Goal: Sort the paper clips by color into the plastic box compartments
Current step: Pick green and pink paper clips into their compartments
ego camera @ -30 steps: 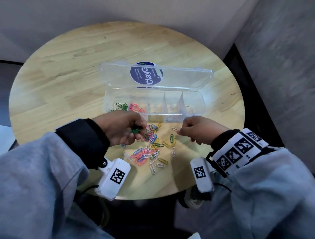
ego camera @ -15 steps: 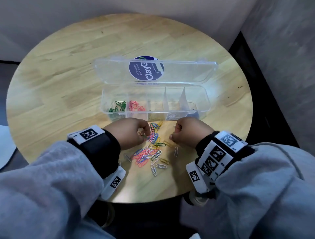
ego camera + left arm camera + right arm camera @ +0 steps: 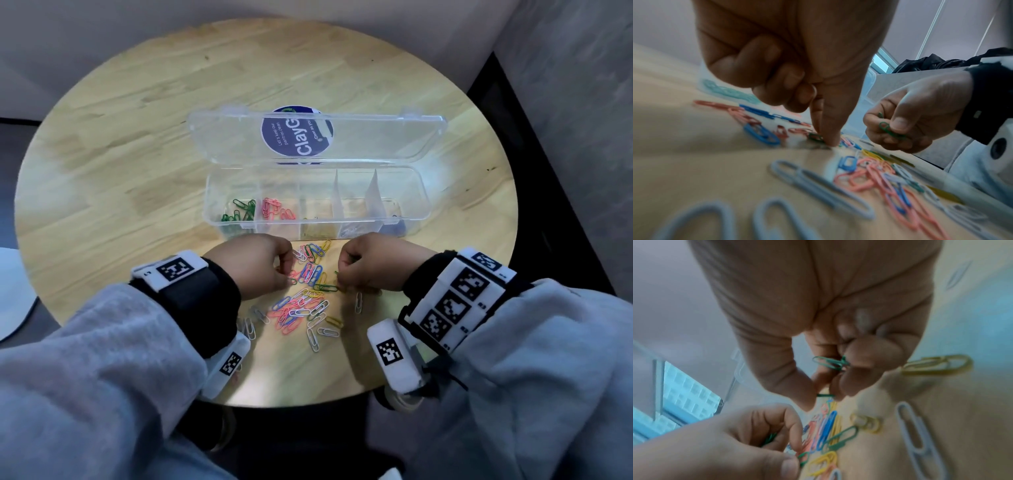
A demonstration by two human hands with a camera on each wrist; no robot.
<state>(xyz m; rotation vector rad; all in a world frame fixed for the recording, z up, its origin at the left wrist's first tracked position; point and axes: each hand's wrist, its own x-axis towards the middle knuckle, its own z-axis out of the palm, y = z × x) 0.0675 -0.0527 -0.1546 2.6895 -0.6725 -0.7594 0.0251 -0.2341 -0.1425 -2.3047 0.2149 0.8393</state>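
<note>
A clear plastic box (image 3: 420, 195) stands open mid-table, with green clips (image 3: 239, 212) in its leftmost compartment and pink clips (image 3: 274, 210) in the one beside it. A mixed pile of paper clips (image 3: 301, 305) lies in front of it. My left hand (image 3: 290, 274) is at the pile's left edge, its thumb and forefinger (image 3: 828, 139) pinching a green clip (image 3: 815, 137) on the table. My right hand (image 3: 339, 283) is at the pile's right edge. Its curled fingers hold green clips (image 3: 829, 363) and pinch another (image 3: 825, 395).
The box's lid (image 3: 222, 137) lies open behind it, bearing a round blue sticker (image 3: 296, 132). The round wooden table (image 3: 137, 137) ends just behind my wrists. Loose white clips (image 3: 313, 337) lie nearest me. A dark gap runs along the wall at right.
Both hands have come down from beside the box's front wall onto the pile and closed in on green clips. The head view has shifted slightly.
</note>
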